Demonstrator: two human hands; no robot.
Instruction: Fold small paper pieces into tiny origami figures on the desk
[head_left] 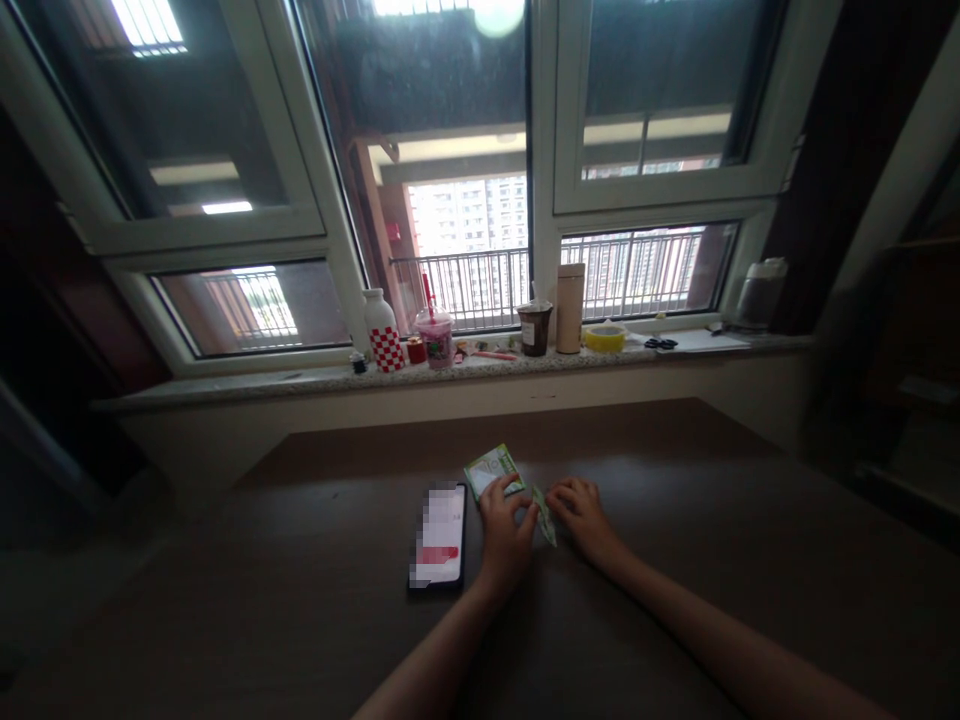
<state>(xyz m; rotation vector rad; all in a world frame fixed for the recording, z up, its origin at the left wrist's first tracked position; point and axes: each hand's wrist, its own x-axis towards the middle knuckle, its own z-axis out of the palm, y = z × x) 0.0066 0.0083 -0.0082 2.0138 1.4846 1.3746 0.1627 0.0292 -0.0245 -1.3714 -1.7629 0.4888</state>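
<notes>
My left hand [506,530] bends over the dark table, its thumb and fingertips closed at the left edge of a small, narrow green packet [545,518]. On the packet's other side, my right hand [585,512] has curled fingers pinching at its upper right edge. Just beyond my left fingers lies a flat green and white packet [493,468], partly covered by them. To the left of my left hand rests a phone [439,537] with its screen lit and partly blurred out.
The brown table [675,620] reaches toward a stone windowsill [480,372]. Along the sill stand a checkered bottle [386,335], a pink cup with a straw [436,338], a dark drink cup [535,332], a tan flask [570,310], yellow tape [604,339] and scissors [660,344].
</notes>
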